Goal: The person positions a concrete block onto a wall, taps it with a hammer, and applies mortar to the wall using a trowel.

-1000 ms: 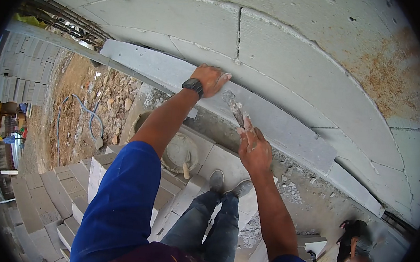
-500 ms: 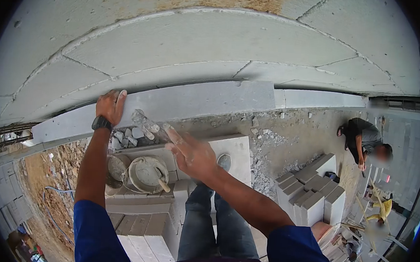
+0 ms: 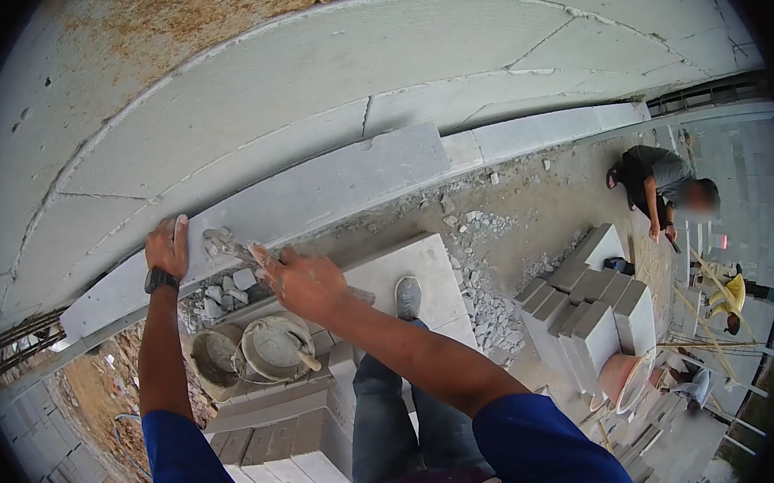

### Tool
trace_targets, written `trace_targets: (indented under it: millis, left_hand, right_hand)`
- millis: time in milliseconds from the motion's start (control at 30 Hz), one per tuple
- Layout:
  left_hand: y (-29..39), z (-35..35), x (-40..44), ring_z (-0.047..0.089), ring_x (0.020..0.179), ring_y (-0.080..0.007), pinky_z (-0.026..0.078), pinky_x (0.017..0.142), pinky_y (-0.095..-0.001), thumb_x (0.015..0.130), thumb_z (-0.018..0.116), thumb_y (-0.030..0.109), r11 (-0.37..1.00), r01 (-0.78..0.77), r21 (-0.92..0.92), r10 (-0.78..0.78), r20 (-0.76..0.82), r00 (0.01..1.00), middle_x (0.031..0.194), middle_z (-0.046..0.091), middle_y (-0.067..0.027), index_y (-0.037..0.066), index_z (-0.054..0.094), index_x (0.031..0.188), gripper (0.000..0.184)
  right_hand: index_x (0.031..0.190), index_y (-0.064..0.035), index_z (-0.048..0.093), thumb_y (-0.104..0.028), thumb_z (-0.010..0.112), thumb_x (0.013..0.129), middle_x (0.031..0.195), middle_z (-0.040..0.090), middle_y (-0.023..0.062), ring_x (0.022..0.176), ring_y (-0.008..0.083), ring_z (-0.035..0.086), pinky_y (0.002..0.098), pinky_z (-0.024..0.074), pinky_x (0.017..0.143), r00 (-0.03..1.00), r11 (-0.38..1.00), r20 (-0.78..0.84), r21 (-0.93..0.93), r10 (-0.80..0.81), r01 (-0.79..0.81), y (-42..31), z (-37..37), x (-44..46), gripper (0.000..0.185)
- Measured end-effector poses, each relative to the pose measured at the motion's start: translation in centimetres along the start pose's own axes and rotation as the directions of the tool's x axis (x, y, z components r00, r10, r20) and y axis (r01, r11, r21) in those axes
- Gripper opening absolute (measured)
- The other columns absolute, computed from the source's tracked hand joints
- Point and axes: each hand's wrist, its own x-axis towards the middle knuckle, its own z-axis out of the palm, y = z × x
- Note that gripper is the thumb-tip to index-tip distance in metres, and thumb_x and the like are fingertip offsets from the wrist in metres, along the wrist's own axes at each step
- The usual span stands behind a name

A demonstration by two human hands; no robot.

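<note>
My left hand [image 3: 168,246], with a watch at the wrist, lies on the long pale block [image 3: 320,178] set along the wall, its fingers resting on the top and its thumb apart. My right hand [image 3: 308,283] is closed around the handle of a mortar-caked hammer [image 3: 223,244]. The hammer's head is at the near edge of the block, just right of my left hand; I cannot tell whether it touches. The handle's end sticks out past my right hand. Below are a bucket of grey mortar [image 3: 258,351] with a wooden-handled tool and another bucket [image 3: 210,355].
A block wall [image 3: 264,80] curves across the top. Broken block pieces [image 3: 231,292] lie below the hammer, with more rubble [image 3: 491,289] on the floor. Block stacks [image 3: 579,322] stand right and beneath my arms. A person [image 3: 665,185] crouches at right; others work farther off.
The view has tilted, so the block now slopes up to the right. My right hand has turned the hammer, its handle now showing behind the hand. My left hand stays on the block.
</note>
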Motion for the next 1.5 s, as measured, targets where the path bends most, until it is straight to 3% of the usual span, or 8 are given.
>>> trace_targets:
  millis: [233,433,633,900,1000,1133,1400,1500]
  left_hand:
    - [-0.4,0.2,-0.1,0.062,0.085,-0.0507,0.047,0.077,-0.0544,0.103,0.048,0.039,0.998,-0.017,-0.052,0.017,0.005,1.0,0.087,0.064,-0.0303,-0.005,0.066,0.088,0.049]
    - [-1.4,0.8,0.1,0.063,0.091,-0.051,0.049,0.086,-0.0528,0.103,0.046,0.042,1.0,-0.026,-0.004,0.026,-0.002,1.0,0.094,0.066,-0.0328,-0.008,0.067,0.096,0.056]
    - [1.5,-0.3,1.0,0.064,0.099,-0.0473,0.049,0.092,-0.0498,0.104,0.045,0.037,0.99,-0.059,0.13,0.035,0.178,0.983,0.106,0.067,-0.0269,-0.005,0.068,0.107,0.047]
    - [19.9,4.2,6.4,0.066,0.1,-0.0428,0.051,0.089,-0.0484,0.102,0.052,0.038,0.943,-0.298,-0.146,0.325,0.224,0.919,0.106,0.07,-0.0225,0.002,0.068,0.112,0.041]
    - [22.5,6.7,7.0,0.067,0.096,-0.0432,0.052,0.086,-0.0493,0.099,0.054,0.044,0.991,-0.131,0.016,0.121,0.277,0.953,0.1,0.071,-0.0216,0.005,0.069,0.11,0.043]
    - [22.3,7.1,6.9,0.066,0.084,-0.0462,0.051,0.074,-0.0513,0.099,0.053,0.044,0.971,-0.241,0.004,0.237,0.168,0.957,0.086,0.069,-0.0257,0.003,0.069,0.101,0.044]
    - [22.3,7.2,6.7,0.067,0.087,-0.0452,0.052,0.078,-0.0504,0.096,0.057,0.041,0.988,-0.15,0.034,0.138,0.227,0.964,0.092,0.07,-0.0247,0.003,0.071,0.098,0.041]
    - [22.6,6.9,7.0,0.066,0.086,-0.0448,0.052,0.079,-0.0506,0.096,0.058,0.039,0.992,-0.124,0.004,0.119,0.229,0.966,0.09,0.069,-0.0243,0.004,0.072,0.097,0.038]
  right_hand:
    - [0.144,-0.0123,0.05,-0.041,0.055,0.101,0.101,0.071,0.0216,0.081,0.0427,0.07,0.05,0.0573,0.073,0.969,0.956,-0.227,0.292,0.095,-0.025,1.7,1.9,-6.0,0.052]
    - [0.128,-0.0028,0.057,-0.045,0.06,0.097,0.097,0.07,0.027,0.094,0.0477,0.067,0.0521,0.0534,0.083,0.846,0.741,0.169,0.418,0.505,-0.526,9.0,2.7,-17.9,0.052]
    - [0.124,0.0032,0.055,-0.028,0.062,0.089,0.104,0.068,0.0311,0.101,0.0501,0.064,0.0535,0.0514,0.088,0.582,0.539,0.203,0.233,0.787,-0.81,18.5,0.0,-28.1,0.047]
    - [0.12,-0.0011,0.06,-0.028,0.057,0.098,0.094,0.064,0.0314,0.092,0.05,0.062,0.0526,0.0483,0.079,0.468,0.33,0.094,0.589,0.878,-0.738,27.0,-4.4,-33.8,0.035]
    - [0.116,0.0039,0.06,-0.03,0.051,0.102,0.089,0.063,0.0296,0.085,0.0489,0.061,0.0505,0.0484,0.078,0.557,0.563,-0.16,0.452,0.815,-0.692,30.7,-4.6,-32.7,0.038]
    - [0.086,-0.0098,0.058,-0.039,0.053,0.104,0.069,0.051,-0.0029,0.058,0.0078,0.041,0.0291,0.0353,0.052,0.399,0.031,0.245,0.82,0.883,-0.571,31.2,-12.1,-28.5,0.035]
    - [0.094,-0.016,0.055,-0.041,0.051,0.106,0.067,0.047,-0.0048,0.049,0.0054,0.038,0.023,0.0315,0.044,0.274,0.063,-0.072,0.997,0.959,0.042,33.3,-16.2,-14.0,0.028]
    - [0.123,-0.0151,0.064,-0.041,0.053,0.105,0.067,0.051,-0.0034,0.05,0.006,0.043,0.0248,0.0346,0.042,0.525,-0.018,0.186,0.951,0.83,-0.309,30.9,-13.9,-12.3,0.033]
